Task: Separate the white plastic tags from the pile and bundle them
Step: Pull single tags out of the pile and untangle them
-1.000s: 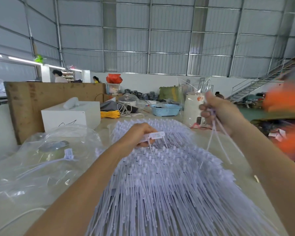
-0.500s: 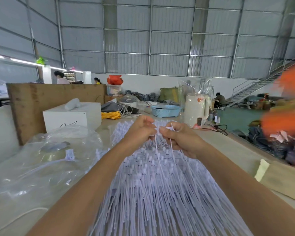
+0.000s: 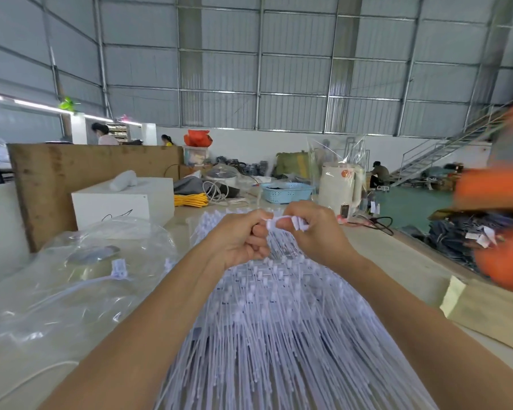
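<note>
Above the pile of white tags (image 3: 279, 321), too many to count, our left hand (image 3: 237, 241) and right hand (image 3: 314, 229) pinch one small bunch of tags (image 3: 274, 224). One clear bag (image 3: 71, 279) lies left; bare table (image 3: 397, 261) runs right.

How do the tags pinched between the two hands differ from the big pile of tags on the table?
The held tags are only a few, lifted off the table and gripped by the left hand and right hand; the pile holds a great many and lies flat. The held tags are gathered at their heads, while the pile fans out toward the camera. Both are the same white plastic tags.
</note>
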A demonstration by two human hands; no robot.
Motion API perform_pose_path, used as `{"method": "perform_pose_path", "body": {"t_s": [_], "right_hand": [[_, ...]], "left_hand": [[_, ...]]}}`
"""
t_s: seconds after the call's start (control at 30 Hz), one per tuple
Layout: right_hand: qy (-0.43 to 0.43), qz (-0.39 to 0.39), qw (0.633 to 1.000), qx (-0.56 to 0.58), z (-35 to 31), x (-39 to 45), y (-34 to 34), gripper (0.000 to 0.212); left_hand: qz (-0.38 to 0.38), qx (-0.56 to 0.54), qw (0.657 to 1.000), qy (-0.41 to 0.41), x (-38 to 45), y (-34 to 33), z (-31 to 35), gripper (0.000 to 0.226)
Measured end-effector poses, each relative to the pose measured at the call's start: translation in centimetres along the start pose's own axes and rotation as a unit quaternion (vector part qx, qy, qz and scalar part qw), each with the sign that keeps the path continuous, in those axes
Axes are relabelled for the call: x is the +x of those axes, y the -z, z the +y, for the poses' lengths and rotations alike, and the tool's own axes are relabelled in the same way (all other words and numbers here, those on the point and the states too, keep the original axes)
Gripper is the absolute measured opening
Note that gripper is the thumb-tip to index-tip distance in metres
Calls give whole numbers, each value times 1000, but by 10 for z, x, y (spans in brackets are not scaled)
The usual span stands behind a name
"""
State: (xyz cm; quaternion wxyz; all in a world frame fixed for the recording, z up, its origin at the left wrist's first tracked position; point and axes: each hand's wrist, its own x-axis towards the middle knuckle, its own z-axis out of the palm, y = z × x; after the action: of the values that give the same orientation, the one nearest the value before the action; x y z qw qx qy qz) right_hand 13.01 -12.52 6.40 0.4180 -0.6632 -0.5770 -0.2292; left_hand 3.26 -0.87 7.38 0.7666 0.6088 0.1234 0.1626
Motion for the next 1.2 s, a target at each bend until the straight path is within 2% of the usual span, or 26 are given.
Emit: {"method": "perform_pose_path", "body": {"t_s": [0.07, 0.13, 0.17, 0.2, 0.23, 0.27, 0.3, 0.33, 0.37, 0.43, 0.47, 0.57, 0.63, 0.7, 0.83, 1.0, 1.1, 1.2], "right_hand": [[-12, 5, 1000, -28, 8, 0, -3, 17], [-152, 43, 987, -1, 26, 0, 3, 14], [-243, 84, 965, 57, 40, -1, 11, 13], [-327, 135, 923, 153, 51, -1, 22, 14], [-384, 194, 862, 267, 60, 0, 36, 17], [-408, 240, 797, 375, 65, 1, 50, 22], [-406, 258, 748, 457, 69, 1, 62, 26], [-391, 246, 727, 509, 69, 2, 71, 28], [-370, 209, 726, 541, 65, 4, 77, 29], [-344, 102, 747, 559, 48, 9, 77, 29], [-344, 48, 770, 535, 37, 11, 73, 28], [-327, -82, 871, 357, 5, 16, 51, 25], [-288, -126, 896, 313, -8, 17, 34, 17], [-275, -134, 893, 330, -13, 15, 22, 17], [-270, -93, 884, 370, -15, 15, 6, 17], [-226, -91, 923, 298, -19, 11, -3, 18], [-177, -95, 946, 255, -23, 8, -4, 16], [-160, -52, 961, 221, -23, 7, -7, 19]], "left_hand": [[-18, -3, 1000, 6, -3, 0, 2, 40], [-45, -17, 999, -15, -9, 2, 3, 47], [-46, 0, 998, -42, -11, 6, 5, 46], [-29, 41, 996, -76, -12, 10, 7, 43], [-1, 91, 990, -110, -13, 15, 8, 39], [29, 142, 980, -138, -13, 20, 9, 38], [53, 182, 969, -157, -11, 25, 8, 37], [66, 207, 962, -165, -7, 27, 6, 37], [71, 223, 958, -168, -4, 27, 3, 37], [65, 242, 953, -171, 3, 20, -3, 40], [59, 246, 951, -176, 6, 15, -6, 41], [48, 244, 947, -202, 11, 3, -10, 42], [53, 250, 944, -209, 13, 3, -9, 41], [58, 260, 941, -209, 13, 4, -7, 41], [50, 252, 944, -205, 9, 7, -5, 44], [15, 316, 927, -201, 2, 6, 0, 79], [-29, 345, 912, -219, -4, 4, 1, 76], [-44, 337, 915, -217, -8, 2, 4, 78]]}}
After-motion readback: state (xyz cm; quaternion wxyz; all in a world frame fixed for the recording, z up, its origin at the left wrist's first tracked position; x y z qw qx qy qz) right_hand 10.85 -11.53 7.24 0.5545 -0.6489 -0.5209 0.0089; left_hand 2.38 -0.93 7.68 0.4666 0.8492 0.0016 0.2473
